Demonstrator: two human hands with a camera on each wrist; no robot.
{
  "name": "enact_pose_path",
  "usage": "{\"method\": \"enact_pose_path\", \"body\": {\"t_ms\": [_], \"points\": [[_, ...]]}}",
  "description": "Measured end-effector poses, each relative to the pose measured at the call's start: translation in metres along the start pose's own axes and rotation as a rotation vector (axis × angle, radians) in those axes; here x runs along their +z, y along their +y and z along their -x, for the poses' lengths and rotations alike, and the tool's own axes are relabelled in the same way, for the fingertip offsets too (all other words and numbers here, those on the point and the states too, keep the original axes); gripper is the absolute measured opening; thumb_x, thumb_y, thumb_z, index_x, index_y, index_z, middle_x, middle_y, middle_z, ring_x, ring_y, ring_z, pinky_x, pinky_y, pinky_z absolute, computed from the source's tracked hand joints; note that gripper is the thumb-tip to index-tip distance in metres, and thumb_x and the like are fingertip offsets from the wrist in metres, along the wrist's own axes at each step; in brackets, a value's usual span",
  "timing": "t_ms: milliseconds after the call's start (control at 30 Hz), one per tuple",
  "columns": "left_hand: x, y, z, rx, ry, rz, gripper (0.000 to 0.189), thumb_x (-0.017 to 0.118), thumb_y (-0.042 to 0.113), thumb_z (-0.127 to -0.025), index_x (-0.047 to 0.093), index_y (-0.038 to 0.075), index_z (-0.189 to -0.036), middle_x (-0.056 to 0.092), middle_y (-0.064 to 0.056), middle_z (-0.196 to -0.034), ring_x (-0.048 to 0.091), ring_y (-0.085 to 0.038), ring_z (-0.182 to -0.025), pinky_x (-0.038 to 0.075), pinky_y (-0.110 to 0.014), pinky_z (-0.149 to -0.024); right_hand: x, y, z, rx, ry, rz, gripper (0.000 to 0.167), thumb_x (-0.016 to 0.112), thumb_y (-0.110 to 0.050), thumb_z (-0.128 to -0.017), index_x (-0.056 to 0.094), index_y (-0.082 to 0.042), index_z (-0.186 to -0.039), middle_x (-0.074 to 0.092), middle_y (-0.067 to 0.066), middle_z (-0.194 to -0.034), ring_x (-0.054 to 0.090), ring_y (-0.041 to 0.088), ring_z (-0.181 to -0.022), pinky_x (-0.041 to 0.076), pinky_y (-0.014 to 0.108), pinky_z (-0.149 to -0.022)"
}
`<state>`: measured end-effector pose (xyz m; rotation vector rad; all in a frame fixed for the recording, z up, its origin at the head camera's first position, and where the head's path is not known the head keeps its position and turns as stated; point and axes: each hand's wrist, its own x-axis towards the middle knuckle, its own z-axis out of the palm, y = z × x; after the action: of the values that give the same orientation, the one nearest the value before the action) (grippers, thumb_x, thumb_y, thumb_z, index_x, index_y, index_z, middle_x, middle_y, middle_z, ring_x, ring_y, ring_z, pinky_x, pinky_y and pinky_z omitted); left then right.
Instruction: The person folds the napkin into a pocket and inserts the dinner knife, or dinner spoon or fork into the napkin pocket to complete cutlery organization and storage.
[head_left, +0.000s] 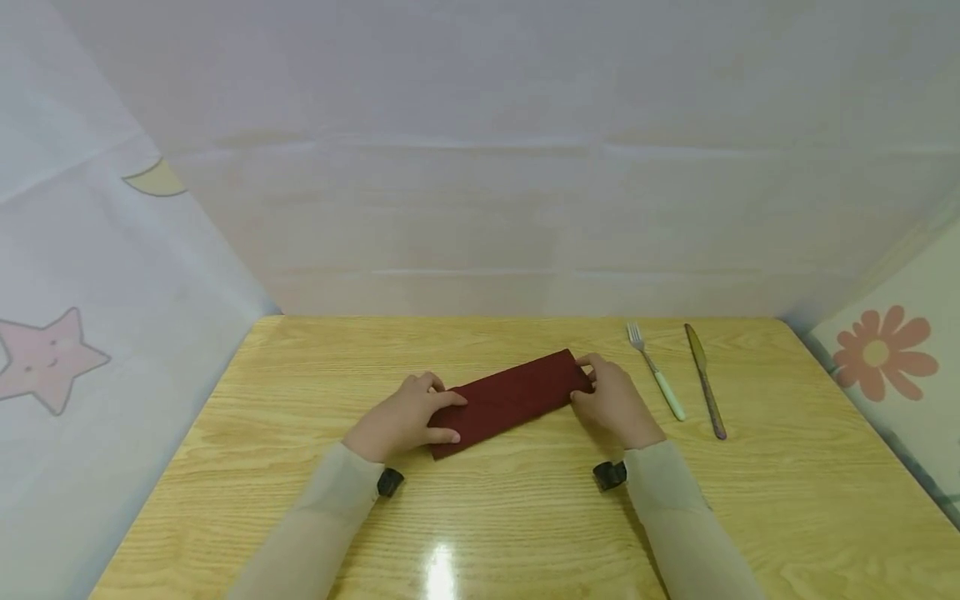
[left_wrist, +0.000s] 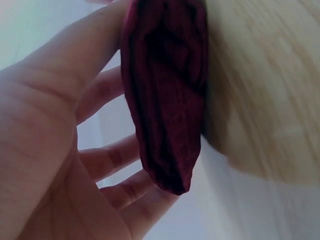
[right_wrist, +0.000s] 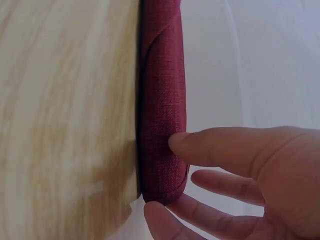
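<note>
Left hand (head_left: 405, 419) and right hand (head_left: 611, 402) pinching folded maroon napkin (head_left: 510, 398) ends, fork (head_left: 656, 370) nearby (head view only)

No words or numbers can be read anywhere. No labels or brand names are seen on anything.

Under my hands lay a dark red napkin (head_left: 510, 398) of matt, coarsely woven cloth on a glossy, varnished wood-grain surface (head_left: 525, 533), beside a metal fork (head_left: 656, 372) with a smooth pale handle and a dull metal knife (head_left: 705, 381).
</note>
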<state>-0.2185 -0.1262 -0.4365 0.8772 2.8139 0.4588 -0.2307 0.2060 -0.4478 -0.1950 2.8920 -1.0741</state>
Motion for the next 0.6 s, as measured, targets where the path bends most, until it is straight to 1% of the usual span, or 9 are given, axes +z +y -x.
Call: {"method": "enact_pose_path", "body": {"t_ms": [67,133,167,267,333,400,467,533,600], "points": [[0.0,0.001,0.0,0.007,-0.004,0.003,0.047,0.077,0.039,-0.091,0.067,0.021,-0.133,0.055,-0.011,-0.128,0.051,-0.032,-0.113,0.051,-0.043,-0.092,-0.002,0.001,0.0,0.014,0.019,-0.021,0.052,0.069,-0.007,-0.095,0.049,0.005,-0.142,0.058,0.029,-0.124,0.062,0.04,-0.107,0.055,0.05,-0.086],[0.0,0.001,0.0,0.011,-0.001,0.017,0.047,0.076,0.038,-0.092,0.066,0.021,-0.134,0.055,-0.01,-0.13,0.051,-0.031,-0.116,0.051,-0.043,-0.094,-0.004,0.0,0.001,0.04,0.031,-0.027,0.047,0.069,-0.01,-0.096,0.05,0.008,-0.135,0.057,0.029,-0.123,0.062,0.039,-0.105,0.055,0.049,-0.085],[0.0,0.001,0.001,0.013,0.004,0.024,0.047,0.075,0.037,-0.093,0.065,0.02,-0.136,0.055,-0.009,-0.131,0.052,-0.031,-0.117,0.051,-0.043,-0.095,-0.005,-0.001,0.002,0.061,0.028,-0.037,0.043,0.068,-0.011,-0.097,0.051,0.009,-0.131,0.057,0.029,-0.119,0.062,0.038,-0.1,0.055,0.048,-0.081],[-0.001,0.0,0.0,0.03,0.034,0.03,0.05,0.071,0.036,-0.096,0.06,0.018,-0.141,0.054,-0.009,-0.137,0.051,-0.031,-0.126,0.048,-0.044,-0.101,-0.007,-0.005,0.006,0.144,-0.02,-0.087,0.03,0.066,-0.018,-0.1,0.052,0.004,-0.113,0.061,0.021,-0.105,0.062,0.029,-0.086,0.052,0.042,-0.075],[-0.001,0.001,0.0,0.042,0.047,0.037,0.052,0.069,0.036,-0.098,0.056,0.018,-0.145,0.052,-0.01,-0.143,0.049,-0.031,-0.131,0.046,-0.044,-0.105,-0.008,-0.009,0.008,0.192,-0.079,-0.149,0.027,0.064,-0.021,-0.101,0.052,0.002,-0.107,0.062,0.016,-0.098,0.065,0.024,-0.078,0.054,0.041,-0.075],[-0.002,0.002,-0.001,0.056,0.038,0.05,0.054,0.068,0.036,-0.099,0.053,0.018,-0.148,0.049,-0.011,-0.148,0.046,-0.033,-0.136,0.044,-0.046,-0.108,-0.006,-0.01,0.007,0.214,-0.137,-0.245,0.026,0.063,-0.022,-0.101,0.053,0.002,-0.107,0.066,0.015,-0.097,0.069,0.022,-0.077,0.058,0.039,-0.076],[-0.002,0.004,-0.001,0.06,0.009,0.075,0.054,0.067,0.035,-0.1,0.051,0.018,-0.149,0.045,-0.013,-0.152,0.042,-0.034,-0.14,0.042,-0.048,-0.109,-0.004,-0.012,0.006,0.226,-0.181,-0.357,0.027,0.063,-0.019,-0.102,0.053,0.004,-0.112,0.068,0.018,-0.099,0.073,0.025,-0.08,0.061,0.039,-0.077],[-0.002,0.005,-0.002,0.058,-0.017,0.092,0.053,0.067,0.033,-0.1,0.052,0.018,-0.149,0.043,-0.014,-0.154,0.041,-0.036,-0.141,0.041,-0.049,-0.11,-0.001,-0.012,0.004,0.231,-0.204,-0.456,0.03,0.061,-0.018,-0.103,0.051,0.006,-0.118,0.067,0.022,-0.105,0.073,0.027,-0.085,0.061,0.037,-0.076],[-0.001,0.006,-0.002,0.054,-0.03,0.097,0.051,0.068,0.03,-0.099,0.055,0.018,-0.147,0.043,-0.014,-0.153,0.041,-0.036,-0.141,0.042,-0.048,-0.11,0.002,-0.012,0.003,0.234,-0.208,-0.537,0.033,0.059,-0.017,-0.103,0.048,0.007,-0.123,0.065,0.024,-0.11,0.073,0.028,-0.09,0.061,0.036,-0.077]]}}
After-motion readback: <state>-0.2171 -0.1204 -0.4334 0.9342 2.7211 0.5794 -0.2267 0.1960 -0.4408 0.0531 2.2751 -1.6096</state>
